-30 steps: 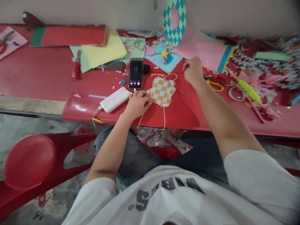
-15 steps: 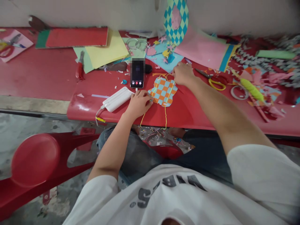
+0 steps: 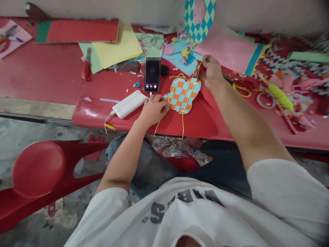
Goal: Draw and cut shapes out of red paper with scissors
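Note:
A woven paper piece (image 3: pixel 183 97) in orange and light blue checks lies on the red table in front of me. Yellow yarn (image 3: pixel 182 123) runs over it, with two ends hanging toward the table's front edge. My left hand (image 3: pixel 154 109) is at the piece's left edge, thumb and finger pinched on that edge. Past the piece's upper right corner, my right hand (image 3: pixel 211 71) is closed on the yarn and lifts a strand off the paper. Just left of the piece are a phone (image 3: pixel 152 77) and a white power bank (image 3: pixel 130 104), joined by a cable.
Scissors (image 3: pixel 241 90) with yellow handles, a tape roll (image 3: pixel 266 100) and a yellow yarn bundle (image 3: pixel 280 97) lie right. A red-handled cutter (image 3: pixel 86 68) and yellow paper sheets (image 3: pixel 117 51) lie left. A checked paper oval (image 3: pixel 199 25) stands at the back. A red stool (image 3: pixel 38 168) is at left.
My right hand has turned and come up, drawing the yarn up from the paper piece. My left hand stays on the left edge. The view has shifted slightly.

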`<state>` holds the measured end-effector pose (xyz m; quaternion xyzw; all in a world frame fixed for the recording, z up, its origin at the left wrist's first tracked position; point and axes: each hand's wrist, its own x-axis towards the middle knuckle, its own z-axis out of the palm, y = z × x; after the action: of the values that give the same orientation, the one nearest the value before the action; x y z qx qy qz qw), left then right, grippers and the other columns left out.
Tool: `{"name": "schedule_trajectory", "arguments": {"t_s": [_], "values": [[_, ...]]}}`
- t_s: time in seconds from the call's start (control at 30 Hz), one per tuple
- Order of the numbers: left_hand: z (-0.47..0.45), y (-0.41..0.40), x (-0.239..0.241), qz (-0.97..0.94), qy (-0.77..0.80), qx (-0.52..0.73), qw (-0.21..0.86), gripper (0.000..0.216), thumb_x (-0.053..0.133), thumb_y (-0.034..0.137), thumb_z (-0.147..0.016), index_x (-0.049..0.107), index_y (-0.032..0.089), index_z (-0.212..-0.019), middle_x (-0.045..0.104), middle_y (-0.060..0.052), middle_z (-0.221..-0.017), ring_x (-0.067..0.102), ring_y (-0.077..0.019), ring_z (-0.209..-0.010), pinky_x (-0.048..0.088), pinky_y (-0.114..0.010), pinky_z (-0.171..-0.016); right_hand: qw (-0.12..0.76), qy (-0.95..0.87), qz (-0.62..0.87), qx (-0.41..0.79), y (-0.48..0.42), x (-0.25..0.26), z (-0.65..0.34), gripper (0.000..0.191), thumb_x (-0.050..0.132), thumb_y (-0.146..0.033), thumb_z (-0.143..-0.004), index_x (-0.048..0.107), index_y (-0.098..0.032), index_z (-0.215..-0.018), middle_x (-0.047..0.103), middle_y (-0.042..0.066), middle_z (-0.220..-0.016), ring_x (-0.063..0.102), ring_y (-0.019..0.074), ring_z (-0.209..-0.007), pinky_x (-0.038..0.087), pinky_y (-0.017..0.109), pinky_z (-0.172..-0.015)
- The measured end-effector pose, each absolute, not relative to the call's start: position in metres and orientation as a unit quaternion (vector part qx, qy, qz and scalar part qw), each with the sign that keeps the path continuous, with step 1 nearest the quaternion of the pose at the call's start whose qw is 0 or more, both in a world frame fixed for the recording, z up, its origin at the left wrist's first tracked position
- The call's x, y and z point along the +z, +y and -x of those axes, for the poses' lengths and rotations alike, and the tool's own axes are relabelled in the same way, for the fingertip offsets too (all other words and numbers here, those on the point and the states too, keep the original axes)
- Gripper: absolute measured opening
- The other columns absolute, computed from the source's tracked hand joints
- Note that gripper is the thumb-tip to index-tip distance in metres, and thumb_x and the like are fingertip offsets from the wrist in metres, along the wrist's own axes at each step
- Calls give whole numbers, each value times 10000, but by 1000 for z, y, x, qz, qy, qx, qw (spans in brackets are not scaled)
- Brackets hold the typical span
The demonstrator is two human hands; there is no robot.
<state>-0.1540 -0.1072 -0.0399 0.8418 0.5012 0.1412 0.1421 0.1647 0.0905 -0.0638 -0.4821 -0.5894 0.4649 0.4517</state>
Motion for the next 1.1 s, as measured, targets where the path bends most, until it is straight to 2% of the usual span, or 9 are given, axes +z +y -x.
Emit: {"name": "schedule_trajectory", "arguments": {"t_s": [0.13, 0.23, 0.33, 0.5, 0.63, 0.77, 0.9, 1.0, 1.1], "values": [[154, -107, -40, -839, 502, 145, 150, 290, 631, 341, -1105, 814, 263, -1317, 674, -137, -1479, 575, -403, -1399, 498, -620, -1117, 440, -549, 487, 517, 91, -40, -172, 660, 546, -906, -1020, 300, -320, -842, 487, -142, -624, 399, 122, -719, 446, 355, -815], [154, -107, -41, -839, 502, 149, 149, 285, 634, 336, -1105, 818, 264, -1311, 676, -138, -1471, 580, -401, -1394, 499, -619, -1114, 441, -523, 496, 535, 88, -21, -176, 453, 395, -704, -1167, 430, -312, -943, 590, -98, -726, 476, 111, -818, 461, 359, -894], [154, -107, -41, -840, 502, 151, 142, 268, 647, 335, -1101, 821, 266, -1293, 689, -136, -1465, 593, -391, -1383, 509, -605, -1112, 436, -528, 497, 533, 84, -3, -178, 432, 154, -463, -1212, 544, -277, -1234, 732, -36, -992, 589, 91, -991, 472, 372, -964], [153, -108, -41, -838, 505, 149, 139, 266, 647, 328, -1102, 818, 266, -1297, 691, -130, -1462, 599, -393, -1389, 513, -608, -1112, 388, -596, 559, 426, 84, 27, -169, 626, 3, -378, -1207, 407, -218, -1658, 705, 131, -1535, 665, 117, -1161, 479, 400, -945], [152, -108, -39, -839, 508, 141, 138, 310, 662, 331, -1102, 797, 260, -1372, 681, -143, -1486, 603, -401, -1412, 514, -613, -1141, 408, -608, 545, 409, 100, 40, -154, 536, 99, -285, -1206, 568, -165, -1436, 722, 153, -1522, 696, 103, -1032, 558, 349, -919], [161, -115, -35, -833, 500, 174, 163, 436, 671, 291, -1090, 696, 232, -1521, 637, -159, -1568, 631, -380, -1438, 530, -582, -1195, 440, -587, 526, 430, 126, 48, -140, 376, 197, -270, -1201, 506, -238, -989, 820, 55, -1035, 562, 56, -672, 553, 269, -780], [176, -130, -27, -817, 496, 219, 196, 388, 650, 273, -1099, 705, 236, -1482, 703, -134, -1483, 697, -322, -1365, 573, -504, -1171, 430, -584, 525, 445, 152, 57, -133, 480, 91, -157, -1117, 404, -279, -774, 499, -116, -517, 516, 29, -564, 446, 275, -674], [184, -137, -24, -808, 505, 220, 209, 320, 643, 268, -1102, 745, 235, -1404, 755, -116, -1395, 739, -301, -1285, 601, -481, -1127, 414, -593, 521, 453, 171, 62, -135, 536, 11, -101, -1016, 350, -263, -634, 436, -106, -444, 491, 5, -571, 430, 278, -687], [189, -139, -24, -811, 512, 196, 205, 282, 642, 257, -1099, 765, 218, -1349, 775, -114, -1348, 744, -308, -1255, 604, -497, -1123, 389, -619, 522, 439, 184, 62, -138, 504, -40, -113, -931, 261, -237, -545, 711, -9, -650, 507, -24, -638, 444, 286, -732]]}}
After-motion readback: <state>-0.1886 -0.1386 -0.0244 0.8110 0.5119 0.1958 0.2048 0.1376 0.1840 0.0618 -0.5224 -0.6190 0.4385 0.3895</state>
